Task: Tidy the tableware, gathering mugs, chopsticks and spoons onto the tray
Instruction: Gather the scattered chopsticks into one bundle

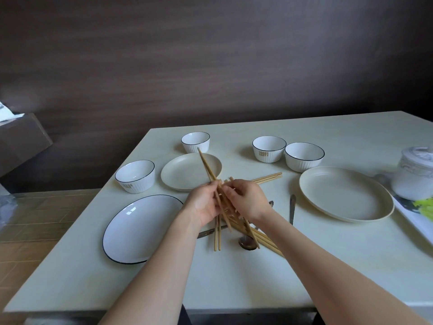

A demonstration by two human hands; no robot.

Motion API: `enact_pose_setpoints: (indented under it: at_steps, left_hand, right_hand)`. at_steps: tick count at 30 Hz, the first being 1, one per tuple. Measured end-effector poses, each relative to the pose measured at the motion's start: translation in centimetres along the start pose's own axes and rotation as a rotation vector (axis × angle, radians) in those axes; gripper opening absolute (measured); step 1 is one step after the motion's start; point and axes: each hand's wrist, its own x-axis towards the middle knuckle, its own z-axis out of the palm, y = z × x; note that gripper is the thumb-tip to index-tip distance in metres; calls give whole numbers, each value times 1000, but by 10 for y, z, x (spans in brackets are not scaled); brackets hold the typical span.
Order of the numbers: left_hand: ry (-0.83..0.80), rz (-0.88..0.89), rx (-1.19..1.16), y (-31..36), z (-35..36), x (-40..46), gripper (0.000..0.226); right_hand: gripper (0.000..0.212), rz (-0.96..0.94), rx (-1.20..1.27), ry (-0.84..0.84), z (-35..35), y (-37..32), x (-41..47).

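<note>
chopsticks being bunched at mid-tabletop, tray off at 3 o'clock

both hands meet over the tabletop (234, 277): the left hand (203, 205) grips a sheaf of chopsticks (207, 168) whose long axis runs from 11 to 5 o'clock, and the right hand (248, 200) pinches more sticks against it. loose chopsticks (269, 178) lie at 2 o'clock, just beyond the right hand. the tray (412, 216) sits well apart at 3 o'clock, so the right hand looks nearer for the carry.

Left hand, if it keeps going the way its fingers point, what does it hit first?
Probably the right hand: the left hand points right and slightly away, both gripping the chopsticks between them. Depth is unclear.
</note>
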Motion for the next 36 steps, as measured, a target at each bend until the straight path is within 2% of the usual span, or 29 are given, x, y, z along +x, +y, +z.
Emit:
enact_pose_setpoints:
  at_steps: [2, 4, 8, 11, 13, 23, 29, 33, 36]
  left_hand:
    - [93, 36, -63, 7, -5, 2, 25]
    - [225, 85, -78, 11, -13, 6, 22]
    - [337, 137, 58, 11, -24, 9, 25]
    - [335, 113, 150, 6, -23, 8, 25]
    - [320, 79, 174, 3, -22, 9, 24]
    - [260, -62, 266, -10, -19, 16, 17]
    - [265, -68, 281, -13, -18, 16, 17]
    - [264, -78, 285, -14, -20, 17, 15]
    - [259, -86, 289, -15, -19, 18, 16]
  right_hand:
    - [25, 17, 3, 1, 1, 1, 1]
    - [21, -2, -133, 6, 1, 3, 0]
    - [23, -85, -354, -130, 8, 4, -7]
    - [33, -180, -488, -236, 19, 14, -7]
    - [40, -179, -610, -264, 19, 19, -5]
    - [26, -36, -758, -67, 2, 20, -1]
    - [24, -139, -800, -74, 4, 15, -5]
    - [46, -89, -948, -142, 9, 13, -8]
    - [44, -73, -1006, -115, 9, 14, -8]
